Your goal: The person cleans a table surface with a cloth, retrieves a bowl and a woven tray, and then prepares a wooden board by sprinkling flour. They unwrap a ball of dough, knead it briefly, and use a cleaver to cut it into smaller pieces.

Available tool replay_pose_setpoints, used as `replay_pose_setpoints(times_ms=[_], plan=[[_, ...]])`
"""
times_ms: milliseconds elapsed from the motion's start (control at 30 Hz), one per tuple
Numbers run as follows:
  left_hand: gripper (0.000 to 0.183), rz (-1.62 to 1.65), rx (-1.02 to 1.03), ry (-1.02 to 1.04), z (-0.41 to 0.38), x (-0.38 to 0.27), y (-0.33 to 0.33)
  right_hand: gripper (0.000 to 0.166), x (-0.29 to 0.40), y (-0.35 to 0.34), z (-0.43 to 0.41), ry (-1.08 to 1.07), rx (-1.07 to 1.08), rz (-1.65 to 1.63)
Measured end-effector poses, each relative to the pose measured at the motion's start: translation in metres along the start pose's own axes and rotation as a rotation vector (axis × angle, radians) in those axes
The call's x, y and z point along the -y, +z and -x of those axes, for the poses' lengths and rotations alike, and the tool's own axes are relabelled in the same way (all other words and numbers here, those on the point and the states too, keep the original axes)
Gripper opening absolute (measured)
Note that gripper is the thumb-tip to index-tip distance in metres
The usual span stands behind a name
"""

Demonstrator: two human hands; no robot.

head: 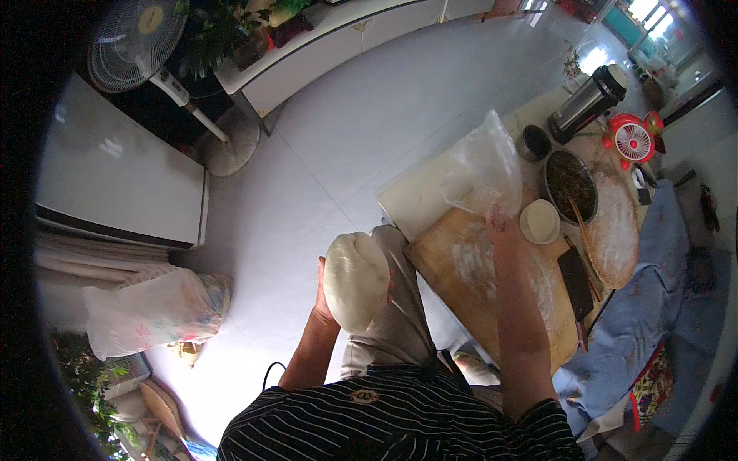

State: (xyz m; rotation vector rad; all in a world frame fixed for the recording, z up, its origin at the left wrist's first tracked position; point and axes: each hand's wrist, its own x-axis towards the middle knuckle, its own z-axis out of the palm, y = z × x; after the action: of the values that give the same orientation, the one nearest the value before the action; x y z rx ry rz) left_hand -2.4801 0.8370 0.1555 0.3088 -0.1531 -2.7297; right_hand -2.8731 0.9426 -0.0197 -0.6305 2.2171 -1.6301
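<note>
A large pale lump of dough (356, 282) rests in my left hand (324, 297), held above my lap; my fingertips show at its right edge. My right arm reaches forward over the floured wooden board (461, 253). At the board's far edge my right hand (500, 220) touches the near end of a clear plastic bag (487, 161). The hand is blurred, so its grip is unclear. Close by on the right stands a white bowl (540, 222) with pale contents. Beyond it is an oval metal basin (571, 184) of dark green filling, with chopsticks (581, 225) in it.
A cleaver (575, 282) lies at the board's right edge, beside a flour-dusted oval tray (614, 230). Farther back stand a dark cup (534, 143), a steel thermos (588, 104) and a small red fan (633, 141). Blue cloth (634, 317) covers a seat at right.
</note>
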Motion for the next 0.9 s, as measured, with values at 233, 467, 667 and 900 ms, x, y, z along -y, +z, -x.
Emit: replay_pose_setpoints(times_ms=[233,467,667,900], plan=[[0.092,0.089,0.059,-0.010,-0.004,0.009,0.000,0.024,-0.007,0.006,0.033,0.319,-0.182,-0.878],[0.076,0.016,0.051,0.001,-0.002,0.014,-0.010,0.027,0.019,0.005,0.028,0.376,-0.524,-1.134],[0.069,0.058,0.221,-0.052,-0.007,0.012,0.001,0.026,0.048,-0.014,0.043,0.748,-0.529,-1.565],[0.085,0.161,0.054,-0.096,-0.017,0.019,0.000,0.019,-0.020,-0.037,0.052,0.388,0.063,-1.176]])
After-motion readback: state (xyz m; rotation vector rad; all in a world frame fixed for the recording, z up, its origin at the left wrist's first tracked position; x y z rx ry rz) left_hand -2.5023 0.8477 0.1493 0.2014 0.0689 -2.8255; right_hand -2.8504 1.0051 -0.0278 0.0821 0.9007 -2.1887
